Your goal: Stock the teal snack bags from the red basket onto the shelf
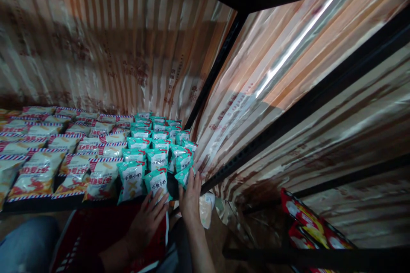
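Observation:
My left hand (151,214) reaches up to the shelf's front edge, fingers stretched out against the lower part of a teal-and-white snack bag (157,182). Just right of it, my right hand (191,196) has its fingers extended along a tilted teal snack bag (183,175) at the row's right end. Neither hand is wrapped around a bag. Several more teal snack bags (132,179) stand in rows behind and to the left of my hands. The fingertips of my right hand partly cover the tilted bag.
White snack bags (102,179) with striped edges fill the shelf's left side. A red basket (92,230) sits below, by my knees. Dark metal posts (221,62) and bars frame the shelf against plastic sheeting (121,42). Red packets (304,217) lie lower right.

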`<move>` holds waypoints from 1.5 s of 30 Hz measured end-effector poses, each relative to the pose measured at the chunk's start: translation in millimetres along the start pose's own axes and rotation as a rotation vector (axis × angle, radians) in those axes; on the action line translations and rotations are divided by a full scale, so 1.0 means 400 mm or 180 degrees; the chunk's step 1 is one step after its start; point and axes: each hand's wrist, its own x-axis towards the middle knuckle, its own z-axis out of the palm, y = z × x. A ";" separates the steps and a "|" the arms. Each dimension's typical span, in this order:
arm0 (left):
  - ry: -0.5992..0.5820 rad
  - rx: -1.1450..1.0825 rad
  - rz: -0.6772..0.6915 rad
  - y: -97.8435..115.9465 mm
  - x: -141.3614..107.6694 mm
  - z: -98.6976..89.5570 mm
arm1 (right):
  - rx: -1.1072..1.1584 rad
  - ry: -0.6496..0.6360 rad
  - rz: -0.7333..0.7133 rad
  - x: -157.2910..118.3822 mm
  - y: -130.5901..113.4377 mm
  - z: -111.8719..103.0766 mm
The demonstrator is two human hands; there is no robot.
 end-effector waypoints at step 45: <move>-0.0091 -0.0494 0.0670 -0.123 0.043 -0.023 | -0.0195 0.0721 -0.0001 -0.012 -0.035 0.031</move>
